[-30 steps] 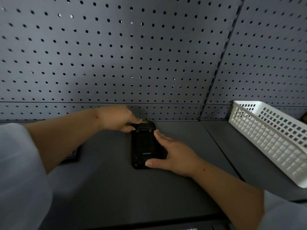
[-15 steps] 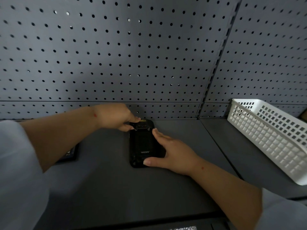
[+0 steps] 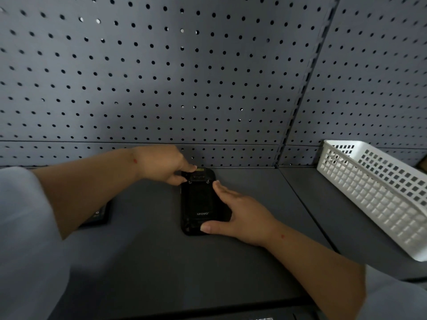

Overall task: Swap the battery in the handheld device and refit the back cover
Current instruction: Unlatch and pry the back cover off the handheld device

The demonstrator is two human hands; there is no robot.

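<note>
A black handheld device lies face down on the dark grey shelf, its back cover with small white lettering facing up. My left hand pinches the far top end of the device between thumb and fingers. My right hand grips its right side, with the thumb at the near bottom corner and fingers along the right edge. A second flat black object, maybe a battery, lies at the left, mostly hidden under my left forearm.
A grey pegboard wall rises right behind the device. A white plastic lattice basket stands on the shelf at the right. The shelf's front edge runs near the bottom of the view.
Both hands stay on the device in nearly the same grip. The view has drifted slightly, so the device sits a little higher and further left.
</note>
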